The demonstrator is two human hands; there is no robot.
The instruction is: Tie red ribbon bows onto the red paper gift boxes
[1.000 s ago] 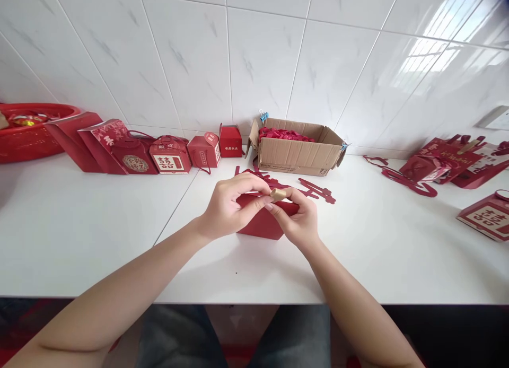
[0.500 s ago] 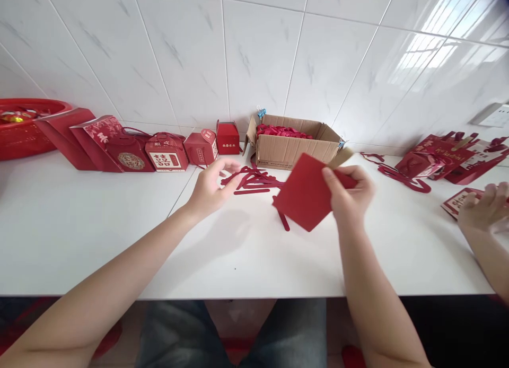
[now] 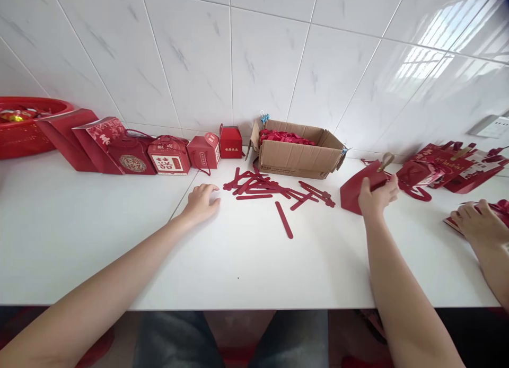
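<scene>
My right hand (image 3: 377, 195) grips a small red gift bag (image 3: 356, 190) with a gold ribbon handle (image 3: 386, 160), at the right of the white table. The bag's lower edge is at or close to the tabletop; I cannot tell whether it touches. My left hand (image 3: 202, 202) rests on the table with fingers loosely curved and apart, nothing in it. Beside it, in the middle, lies a loose pile of dark red strips (image 3: 258, 185). One single strip (image 3: 283, 219) lies apart, nearer the front edge.
A cardboard box (image 3: 294, 158) with red ribbon pieces stands by the tiled wall. Red gift boxes (image 3: 169, 158) line the back left beside a red basin (image 3: 24, 140). Finished-looking red bags (image 3: 449, 164) stand at the right, near another person's hand (image 3: 479, 222).
My right hand has carried the red gift bag rightward, uncovering more strips. My left hand has lowered and drawn slightly left. The other person's hand has shifted slightly.
</scene>
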